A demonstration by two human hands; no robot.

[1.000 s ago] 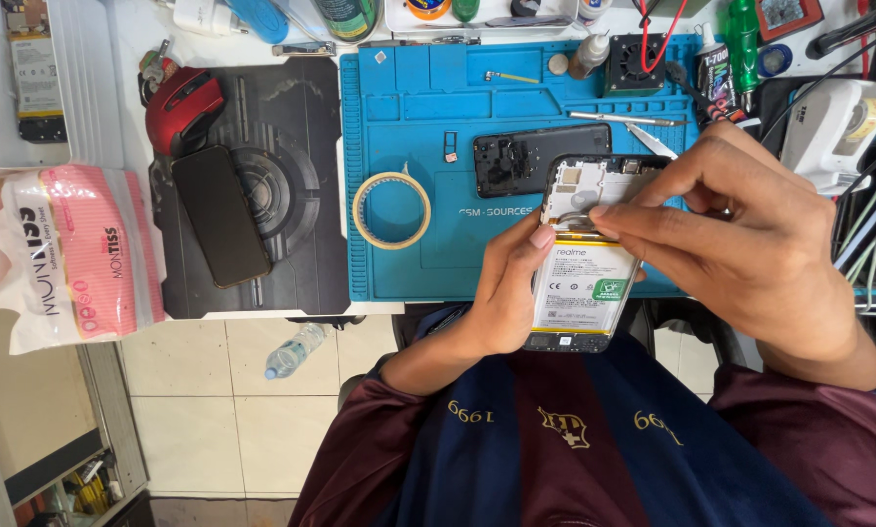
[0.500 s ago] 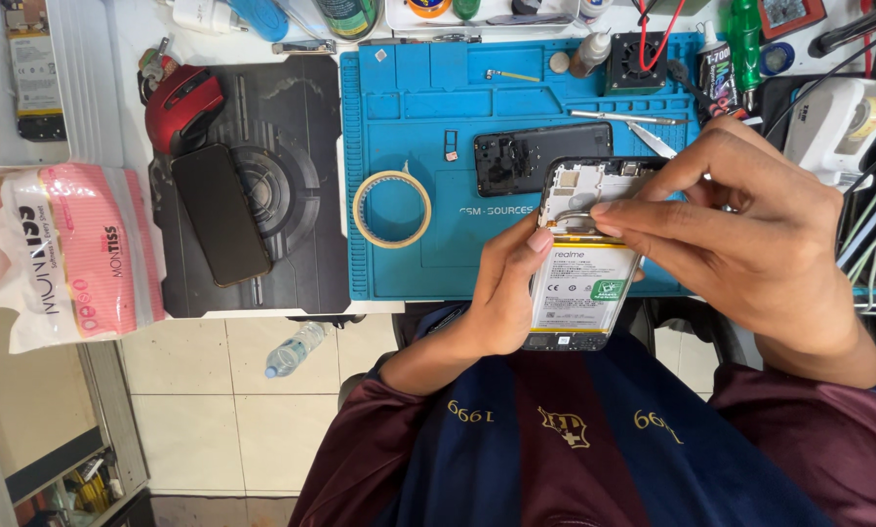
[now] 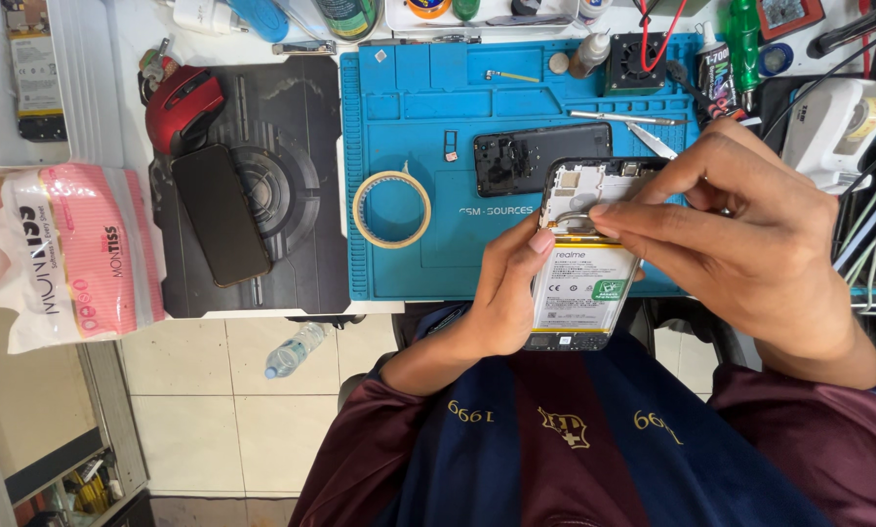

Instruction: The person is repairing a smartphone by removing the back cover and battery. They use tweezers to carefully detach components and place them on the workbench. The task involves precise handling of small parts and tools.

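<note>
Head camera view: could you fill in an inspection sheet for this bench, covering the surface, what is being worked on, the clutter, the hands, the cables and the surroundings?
Surface: blue work mat beside a dark mat.
Job's things: opened phone, back off, battery showing; black back cover lies on the blue mat.
Clutter: tape ring, red mouse, black phone, pink tissue pack, glue bottles, small fan.
Grippers: left hand grips the phone's side; right hand has fingertips on its upper part.
Cables: a bundle along the right edge.
Surroundings: tiled floor, plastic bottle lying on it.
</note>
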